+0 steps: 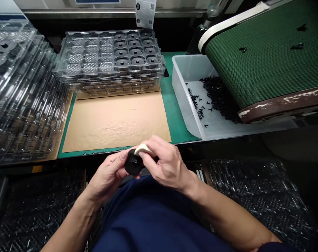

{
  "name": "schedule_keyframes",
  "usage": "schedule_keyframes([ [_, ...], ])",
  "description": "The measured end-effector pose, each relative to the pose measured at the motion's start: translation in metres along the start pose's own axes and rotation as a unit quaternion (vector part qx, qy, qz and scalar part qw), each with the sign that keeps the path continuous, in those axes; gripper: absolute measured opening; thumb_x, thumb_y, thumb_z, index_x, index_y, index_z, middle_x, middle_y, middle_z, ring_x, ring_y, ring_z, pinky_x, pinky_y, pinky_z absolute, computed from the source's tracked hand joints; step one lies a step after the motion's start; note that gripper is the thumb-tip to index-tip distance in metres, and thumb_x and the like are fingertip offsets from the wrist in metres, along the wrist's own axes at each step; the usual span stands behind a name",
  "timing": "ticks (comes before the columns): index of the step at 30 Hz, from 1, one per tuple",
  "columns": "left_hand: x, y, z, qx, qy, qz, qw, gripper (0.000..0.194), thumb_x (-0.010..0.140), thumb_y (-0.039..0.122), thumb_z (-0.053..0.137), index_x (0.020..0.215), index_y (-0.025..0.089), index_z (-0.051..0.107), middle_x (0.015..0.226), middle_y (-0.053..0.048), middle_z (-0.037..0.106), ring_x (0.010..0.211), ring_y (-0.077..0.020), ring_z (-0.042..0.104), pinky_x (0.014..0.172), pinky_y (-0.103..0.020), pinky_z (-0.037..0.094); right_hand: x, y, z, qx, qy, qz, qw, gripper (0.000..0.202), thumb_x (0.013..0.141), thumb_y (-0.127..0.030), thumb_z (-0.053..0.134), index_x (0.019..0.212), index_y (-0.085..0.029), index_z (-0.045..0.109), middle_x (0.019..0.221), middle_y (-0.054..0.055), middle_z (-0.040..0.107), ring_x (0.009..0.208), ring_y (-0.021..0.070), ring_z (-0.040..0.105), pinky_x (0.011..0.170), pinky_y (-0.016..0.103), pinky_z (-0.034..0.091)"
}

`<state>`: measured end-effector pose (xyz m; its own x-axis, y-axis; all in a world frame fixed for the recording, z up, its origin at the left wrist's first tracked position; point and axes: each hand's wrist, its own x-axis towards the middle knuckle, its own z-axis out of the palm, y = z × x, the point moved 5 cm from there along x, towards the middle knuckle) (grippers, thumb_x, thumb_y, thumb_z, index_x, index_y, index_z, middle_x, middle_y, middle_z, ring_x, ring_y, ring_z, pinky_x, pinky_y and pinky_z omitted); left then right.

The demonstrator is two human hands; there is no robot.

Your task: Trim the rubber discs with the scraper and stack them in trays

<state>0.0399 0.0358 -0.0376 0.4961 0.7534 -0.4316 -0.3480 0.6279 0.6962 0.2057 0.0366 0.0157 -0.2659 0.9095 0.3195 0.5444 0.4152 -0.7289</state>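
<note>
Between my hands, in front of my body, is a round black plastic part [133, 163] with a small raised centre. My left hand [112, 171] grips it by its left edge, thumb on the near face. In my right hand [163, 159], a pale, off-white pad [144, 149] is pinched between thumb and fingers. The pad touches the upper right edge of the black part. Whether it is cloth or foam I cannot tell. Beyond my hands, a clear tray [109, 68] on top of a stack holds similar round black parts [136, 61] in its right-hand pockets.
Brown cardboard [117, 122] lies on the green bench top [167, 87]. Tall stacks of clear trays [22, 101] stand at the left. At the right, a green conveyor belt [266, 52] overhangs a white bin [186, 105] with small black pieces. More trays [256, 189] sit below the bench.
</note>
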Motion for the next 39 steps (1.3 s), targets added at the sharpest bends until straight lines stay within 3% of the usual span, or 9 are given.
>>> schedule_keyframes([
  [3, 0.001, -0.003, 0.003, -0.002, -0.042, -0.017, 0.999, 0.032, 0.094, 0.044, 0.073, 0.105, 0.016, 0.082, 0.094, -0.01, 0.077, 0.079, -0.0206, 0.07, 0.066, -0.032, 0.065, 0.002, -0.009, -0.002, -0.04, 0.009, -0.092, 0.995, 0.015, 0.104, -0.022, 0.054, 0.107, -0.019, 0.068, 0.103, 0.007, 0.073, 0.09, 0.0206, 0.063, 0.082, 0.036, 0.046],
  [9, 0.004, 0.002, -0.006, -0.005, 0.019, 0.008, 1.0, 0.04, 0.09, 0.048, 0.077, 0.116, 0.018, 0.081, 0.1, -0.009, 0.078, 0.077, -0.02, 0.071, 0.066, -0.032, 0.065, -0.003, 0.003, 0.001, -0.027, 0.003, 0.017, 0.999, 0.016, 0.102, -0.021, 0.055, 0.094, -0.018, 0.068, 0.084, 0.004, 0.066, 0.072, 0.0164, 0.058, 0.069, 0.032, 0.045],
  [14, 0.004, -0.002, -0.002, 0.004, -0.057, -0.043, 0.997, 0.039, 0.092, 0.05, 0.073, 0.092, 0.013, 0.083, 0.081, -0.009, 0.074, 0.069, -0.0189, 0.068, 0.06, -0.031, 0.064, 0.0, -0.013, 0.001, -0.07, 0.02, -0.142, 0.987, 0.014, 0.105, -0.023, 0.057, 0.11, -0.018, 0.069, 0.103, 0.008, 0.074, 0.092, 0.0211, 0.065, 0.082, 0.036, 0.047],
  [18, 0.005, 0.013, -0.004, -0.018, 0.012, 0.051, 0.998, 0.039, 0.091, 0.047, 0.076, 0.119, 0.02, 0.08, 0.101, -0.008, 0.079, 0.08, -0.0204, 0.073, 0.076, -0.034, 0.066, 0.002, -0.002, 0.002, -0.018, 0.065, -0.022, 0.997, 0.013, 0.103, -0.021, 0.055, 0.096, -0.018, 0.065, 0.088, 0.005, 0.066, 0.079, 0.0181, 0.06, 0.075, 0.033, 0.047],
  [21, 0.006, 0.014, -0.007, 0.001, 0.013, 0.037, 0.999, 0.042, 0.09, 0.046, 0.078, 0.123, 0.019, 0.078, 0.102, -0.009, 0.079, 0.082, -0.0207, 0.073, 0.073, -0.032, 0.066, -0.001, 0.004, 0.008, -0.014, 0.035, 0.02, 0.999, 0.016, 0.102, -0.021, 0.054, 0.091, -0.018, 0.065, 0.081, 0.003, 0.061, 0.072, 0.017, 0.056, 0.069, 0.032, 0.045],
  [27, 0.006, -0.003, -0.004, -0.014, -0.076, -0.08, 0.994, 0.046, 0.094, 0.054, 0.069, 0.09, 0.011, 0.083, 0.075, -0.01, 0.074, 0.065, -0.0206, 0.071, 0.058, -0.031, 0.064, 0.006, -0.014, 0.003, -0.067, -0.004, -0.193, 0.979, 0.017, 0.105, -0.025, 0.055, 0.11, -0.019, 0.07, 0.098, 0.008, 0.073, 0.086, 0.0212, 0.06, 0.078, 0.037, 0.047],
  [29, 0.007, 0.002, -0.001, -0.044, -0.043, -0.029, 0.998, 0.039, 0.093, 0.052, 0.072, 0.1, 0.015, 0.083, 0.087, -0.01, 0.078, 0.073, -0.0215, 0.074, 0.066, -0.031, 0.066, 0.01, -0.013, 0.0, -0.072, 0.026, -0.163, 0.984, 0.015, 0.103, -0.025, 0.056, 0.106, -0.019, 0.069, 0.097, 0.008, 0.073, 0.087, 0.0215, 0.06, 0.078, 0.037, 0.046],
  [34, 0.005, 0.023, -0.004, -0.041, 0.094, 0.137, 0.985, 0.046, 0.084, 0.034, 0.087, 0.127, 0.026, 0.076, 0.114, -0.005, 0.079, 0.101, -0.0179, 0.074, 0.092, -0.025, 0.061, 0.009, 0.012, 0.014, 0.053, -0.001, 0.106, 0.993, 0.019, 0.099, -0.027, 0.058, 0.081, -0.021, 0.057, 0.069, -0.003, 0.056, 0.059, 0.013, 0.048, 0.058, 0.029, 0.038],
  [39, 0.008, 0.014, -0.011, 0.002, 0.026, 0.024, 0.999, 0.038, 0.086, 0.044, 0.083, 0.113, 0.018, 0.082, 0.102, -0.01, 0.078, 0.083, -0.0203, 0.073, 0.071, -0.03, 0.066, 0.009, 0.005, 0.015, -0.006, -0.01, -0.019, 1.0, 0.014, 0.101, -0.021, 0.054, 0.092, -0.019, 0.065, 0.088, 0.005, 0.067, 0.082, 0.0193, 0.057, 0.078, 0.034, 0.044],
])
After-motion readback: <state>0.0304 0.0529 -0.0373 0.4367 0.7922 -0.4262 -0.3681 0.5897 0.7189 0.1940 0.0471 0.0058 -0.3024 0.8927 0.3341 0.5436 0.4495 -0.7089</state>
